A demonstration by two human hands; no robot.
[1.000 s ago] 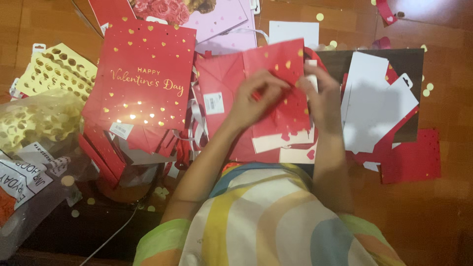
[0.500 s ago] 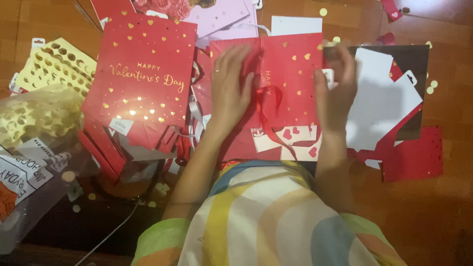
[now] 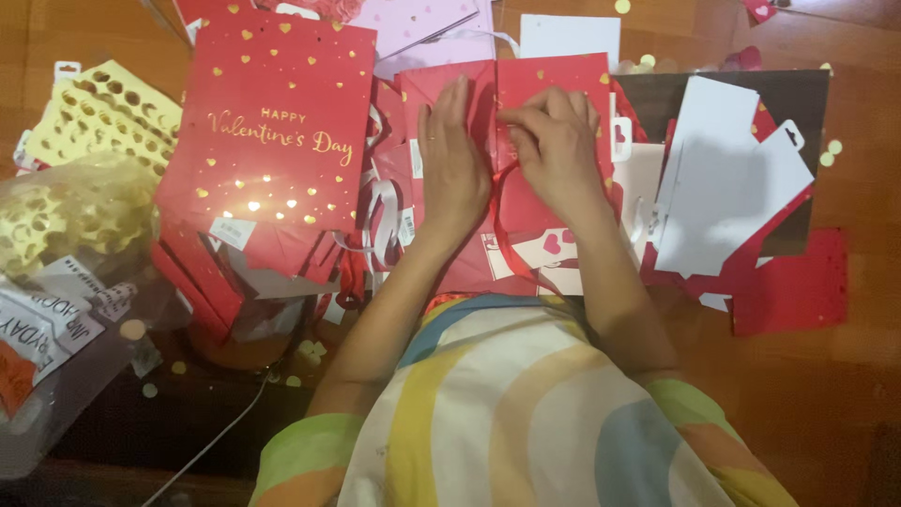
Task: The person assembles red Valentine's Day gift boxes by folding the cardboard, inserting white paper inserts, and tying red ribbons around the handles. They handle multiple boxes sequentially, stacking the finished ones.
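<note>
The flat red paper gift bag with gold hearts (image 3: 549,84) lies on the brown wooden table (image 3: 863,188), right of a larger red printed bag (image 3: 272,131). Half a second ago both hands spread wide; now the left hand (image 3: 453,160) presses flat, fingers extended, while the right hand (image 3: 556,150) has curled, fingers pinching the thin red ribbon handle (image 3: 507,244), so work has moved to it.

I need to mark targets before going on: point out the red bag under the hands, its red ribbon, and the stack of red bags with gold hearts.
red bag (image 3: 549,89), head view, upper right panel above the knuckles.
red ribbon (image 3: 511,253), head view, strand below the right wrist.
stack of red bags (image 3: 282,84), head view, top bag's front face.
</note>
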